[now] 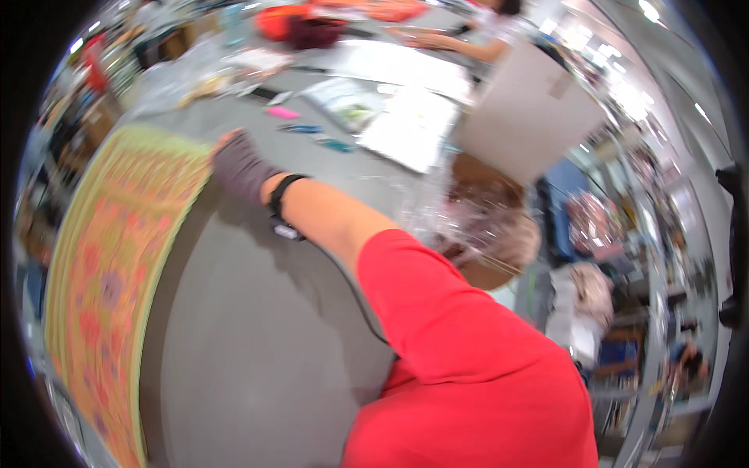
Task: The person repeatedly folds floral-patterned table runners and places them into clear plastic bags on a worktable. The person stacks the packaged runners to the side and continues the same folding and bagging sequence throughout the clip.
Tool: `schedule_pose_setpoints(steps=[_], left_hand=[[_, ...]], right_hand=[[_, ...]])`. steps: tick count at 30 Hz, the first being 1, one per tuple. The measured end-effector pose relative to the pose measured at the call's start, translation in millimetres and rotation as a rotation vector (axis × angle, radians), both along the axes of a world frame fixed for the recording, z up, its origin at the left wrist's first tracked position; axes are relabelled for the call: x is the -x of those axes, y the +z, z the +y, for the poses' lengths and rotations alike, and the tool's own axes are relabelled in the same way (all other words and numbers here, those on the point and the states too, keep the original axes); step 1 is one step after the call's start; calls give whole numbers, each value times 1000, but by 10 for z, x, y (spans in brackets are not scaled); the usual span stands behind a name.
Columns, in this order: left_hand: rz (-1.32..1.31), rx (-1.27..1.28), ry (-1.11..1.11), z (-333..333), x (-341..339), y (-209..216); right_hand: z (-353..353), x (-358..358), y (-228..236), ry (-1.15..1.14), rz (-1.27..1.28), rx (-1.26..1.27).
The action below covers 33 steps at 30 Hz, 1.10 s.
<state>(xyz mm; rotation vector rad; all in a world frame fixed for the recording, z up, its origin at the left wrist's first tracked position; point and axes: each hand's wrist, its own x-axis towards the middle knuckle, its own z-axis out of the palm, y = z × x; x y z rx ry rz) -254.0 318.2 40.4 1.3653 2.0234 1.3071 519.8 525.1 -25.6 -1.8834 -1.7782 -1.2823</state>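
Note:
A long scarf-like cloth [113, 288], orange with red and purple flowers and a yellow-green border, stretches down the left side of the grey table [250, 343]. My right hand [243, 165], in a grey-purple glove with bare fingertips, is closed at the cloth's upper right corner. The fingertips are blurred, and part of the grip is hidden behind the glove. A black band with a small device circles my right wrist. The cloth's edge casts a dark shadow on the tabletop. My left hand is out of view.
Small blue and teal tools [335, 144] and a pink object [282, 112] lie beyond my hand. White sheets or packets [411, 129] are farther right. An open cardboard box [530, 113] holds clear plastic wrap [484, 214]. Another person's arm [460, 47] reaches over the far side.

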Motion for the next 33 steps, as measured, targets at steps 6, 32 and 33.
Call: schedule_pose_setpoints(steps=[6, 32, 33], left_hand=[[100, -36, -211, -591, -1176, -121], [-407, -133, 57, -1342, 519, 197], [-348, -85, 58, -1041, 539, 157]], right_hand=[[-1392, -684, 145, 357, 216, 85], [-2031, -1595, 497, 465, 1652, 670], [-1771, -1601, 398, 482, 1689, 690]])
